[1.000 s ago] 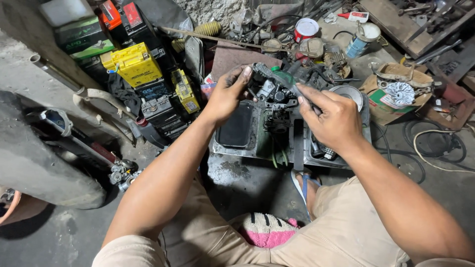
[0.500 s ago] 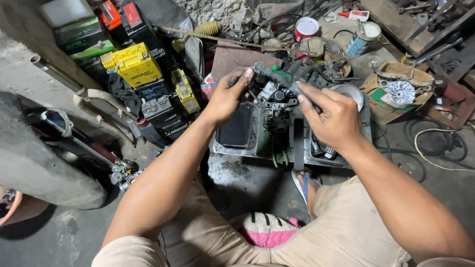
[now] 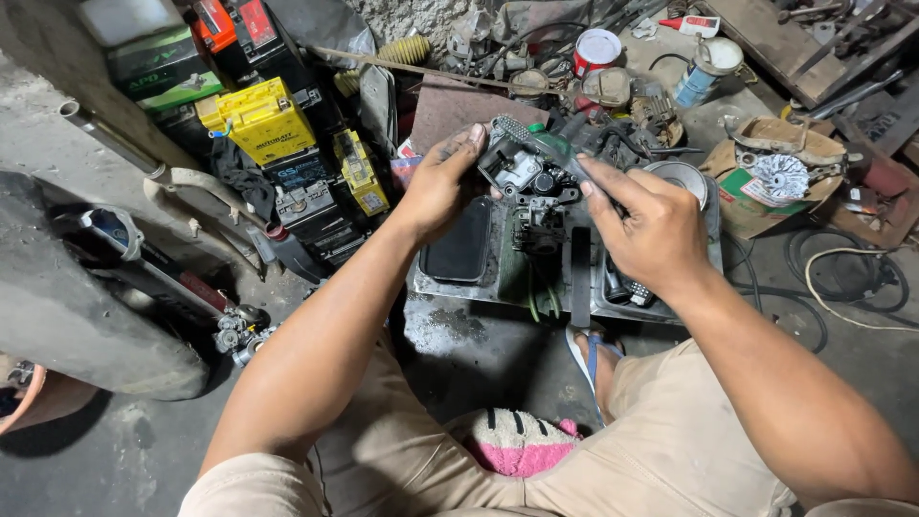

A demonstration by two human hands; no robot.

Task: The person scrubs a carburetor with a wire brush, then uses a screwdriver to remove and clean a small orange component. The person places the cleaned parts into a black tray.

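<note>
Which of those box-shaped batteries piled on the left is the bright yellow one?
The big yellow battery near the top of the pile, beside the black ones; a smaller yellow part lies right of it.

You hold a carburetor [image 3: 532, 182], a small grimy block of grey and black metal, between your two hands. Your left hand [image 3: 442, 182] grips its left side, thumb and fingers wrapped around the top edge. Your right hand [image 3: 651, 225] closes on its right side, index finger lying along the upper edge. The carburetor sits tilted, its open pale-grey face turned up toward you, with a ribbed dark part at the top next to your left fingertips and a dark, knobby body hanging below between your palms. It is lifted clear of the metal tray [image 3: 507, 287] just beneath your hands.
</note>
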